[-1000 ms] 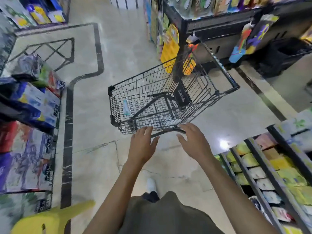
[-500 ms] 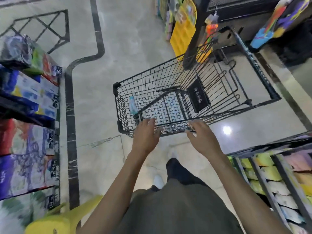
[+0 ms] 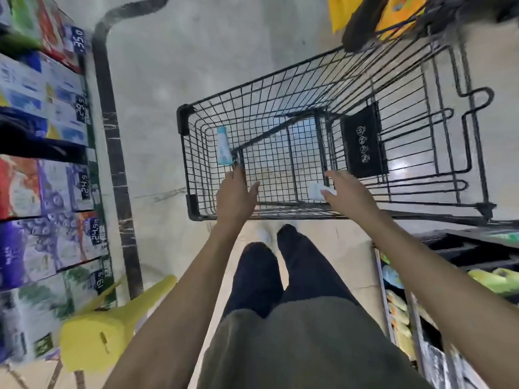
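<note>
Cart (image 3: 295, 215) slid closer beneath left hand (image 3: 235, 198), right hand (image 3: 348, 197)

Likely supermarket: price-tagged shelves (image 3: 60, 189), trolley (image 3: 184, 122).

Black cart (image 3: 280, 108), wire in square grid. Just ahead of left hand (image 3: 236, 195): tube (image 3: 223, 147), white body, pale blue cap. Beyond right hand (image 3: 348, 197): plaque (image 3: 364, 144), black, four white round icons. Floor (image 3: 157, 108) pale grey marble; band (image 3: 119, 175) left of left hand, black, white-veined. Further left: boxes (image 3: 42, 242) purple, blue, red; price tags (image 3: 97, 234) black, white digits.
</note>
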Tool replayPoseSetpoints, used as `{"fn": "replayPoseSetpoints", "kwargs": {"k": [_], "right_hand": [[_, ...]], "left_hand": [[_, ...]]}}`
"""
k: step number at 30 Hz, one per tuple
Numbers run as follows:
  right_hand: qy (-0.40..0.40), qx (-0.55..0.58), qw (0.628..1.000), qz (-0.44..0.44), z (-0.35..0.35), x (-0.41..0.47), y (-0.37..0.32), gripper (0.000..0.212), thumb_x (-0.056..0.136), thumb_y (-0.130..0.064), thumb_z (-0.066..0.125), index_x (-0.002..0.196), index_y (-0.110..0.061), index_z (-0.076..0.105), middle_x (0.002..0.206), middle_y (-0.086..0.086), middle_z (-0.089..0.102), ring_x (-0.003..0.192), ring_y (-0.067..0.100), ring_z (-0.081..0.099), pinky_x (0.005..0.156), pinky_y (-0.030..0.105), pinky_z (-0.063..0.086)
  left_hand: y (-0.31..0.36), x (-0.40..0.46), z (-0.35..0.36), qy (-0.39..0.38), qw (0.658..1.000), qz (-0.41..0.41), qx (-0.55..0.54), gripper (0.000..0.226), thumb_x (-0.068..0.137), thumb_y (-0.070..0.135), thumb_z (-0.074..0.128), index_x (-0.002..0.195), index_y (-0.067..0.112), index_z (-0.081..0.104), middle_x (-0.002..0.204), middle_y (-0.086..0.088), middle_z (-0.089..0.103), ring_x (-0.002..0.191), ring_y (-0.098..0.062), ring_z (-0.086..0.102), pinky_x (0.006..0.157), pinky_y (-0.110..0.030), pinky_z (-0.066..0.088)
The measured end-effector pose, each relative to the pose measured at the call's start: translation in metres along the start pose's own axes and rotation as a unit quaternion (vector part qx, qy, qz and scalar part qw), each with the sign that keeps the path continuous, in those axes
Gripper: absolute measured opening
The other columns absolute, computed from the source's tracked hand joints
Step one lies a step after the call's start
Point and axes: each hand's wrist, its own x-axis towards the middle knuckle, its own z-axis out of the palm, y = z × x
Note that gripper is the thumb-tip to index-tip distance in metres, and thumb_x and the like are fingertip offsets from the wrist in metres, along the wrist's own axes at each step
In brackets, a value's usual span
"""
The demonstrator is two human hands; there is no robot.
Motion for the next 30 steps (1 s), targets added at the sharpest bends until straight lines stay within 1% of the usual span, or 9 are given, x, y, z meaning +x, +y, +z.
{"fn": "replayPoseSetpoints", "kwargs": {"k": [5,8,10,13,17,21,25,28,30], "right_hand": [[-0.045,0.001,0.997,0.056,0.040,0.075,0.032,0.056,0.096,-0.028,0.069,0.144,-0.006,0.049,0.134,0.020,0.058,0.122,0.039,0.057,0.097,0.047,0.051],[-0.069,-0.020,0.993,0.093,0.077,0.113,0.056,0.058,0.092,-0.028,0.074,0.142,-0.009,0.051,0.131,0.020,0.060,0.119,0.039,0.059,0.093,0.047,0.053],[-0.085,-0.042,0.990,0.107,0.103,0.135,0.071,0.061,0.090,-0.028,0.076,0.144,-0.014,0.050,0.129,0.018,0.059,0.117,0.039,0.059,0.086,0.045,0.054],[-0.119,-0.073,0.985,0.102,0.135,0.164,0.091,0.061,0.088,-0.025,0.076,0.143,-0.014,0.050,0.122,0.019,0.056,0.110,0.040,0.061,0.079,0.045,0.057],[-0.141,-0.112,0.981,0.075,0.169,0.193,0.116,0.053,0.088,-0.017,0.070,0.136,-0.010,0.049,0.120,0.021,0.055,0.109,0.042,0.059,0.079,0.046,0.056],[-0.138,-0.149,0.978,0.050,0.190,0.209,0.120,0.058,0.085,-0.011,0.068,0.138,-0.006,0.046,0.118,0.020,0.060,0.105,0.041,0.062,0.072,0.041,0.050],[-0.134,-0.179,0.974,0.044,0.197,0.213,0.120,0.058,0.085,-0.012,0.069,0.137,-0.005,0.043,0.113,0.018,0.062,0.097,0.038,0.065,0.062,0.038,0.043],[-0.136,-0.186,0.972,0.040,0.195,0.211,0.119,0.054,0.083,-0.010,0.071,0.131,-0.006,0.047,0.111,0.017,0.062,0.095,0.038,0.065,0.064,0.037,0.042],[-0.139,-0.149,0.978,0.050,0.191,0.211,0.120,0.051,0.080,-0.012,0.071,0.126,-0.009,0.049,0.110,0.015,0.062,0.095,0.038,0.065,0.066,0.036,0.045]], "left_hand": [[-0.022,0.074,0.046,-0.014,0.993,-0.096,-0.067,0.067,0.100,0.033,0.061,0.153,0.004,0.031,0.147,-0.019,0.047,0.134,-0.035,0.047,0.110,-0.046,0.041],[-0.049,0.122,0.084,-0.018,0.986,-0.141,-0.082,0.073,0.100,0.036,0.061,0.156,0.003,0.027,0.152,-0.021,0.040,0.138,-0.036,0.045,0.116,-0.048,0.040],[-0.068,0.155,0.106,-0.011,0.984,-0.163,-0.066,0.074,0.100,0.036,0.061,0.156,0.002,0.026,0.151,-0.022,0.040,0.136,-0.036,0.046,0.115,-0.044,0.042],[-0.096,0.199,0.136,0.024,0.986,-0.163,-0.019,0.077,0.097,0.038,0.066,0.154,0.001,0.030,0.147,-0.022,0.044,0.134,-0.036,0.047,0.113,-0.047,0.044],[-0.125,0.240,0.166,0.055,0.986,-0.157,0.035,0.085,0.096,0.042,0.066,0.157,0.000,0.024,0.157,-0.023,0.035,0.145,-0.038,0.035,0.121,-0.047,0.032],[-0.140,0.260,0.182,0.083,0.981,-0.167,0.048,0.089,0.092,0.038,0.071,0.158,0.002,0.022,0.156,-0.021,0.034,0.143,-0.037,0.037,0.117,-0.049,0.037],[-0.142,0.263,0.183,0.119,0.977,-0.169,0.058,0.079,0.091,0.017,0.070,0.157,0.007,0.027,0.148,-0.017,0.042,0.134,-0.034,0.043,0.112,-0.047,0.042],[-0.144,0.263,0.174,0.122,0.976,-0.174,0.051,0.072,0.089,0.005,0.060,0.154,0.012,0.031,0.140,-0.015,0.046,0.127,-0.033,0.046,0.104,-0.045,0.045],[-0.143,0.262,0.165,0.107,0.978,-0.176,0.035,0.070,0.087,0.003,0.056,0.152,0.013,0.033,0.137,-0.015,0.048,0.123,-0.033,0.047,0.100,-0.046,0.047]]}}
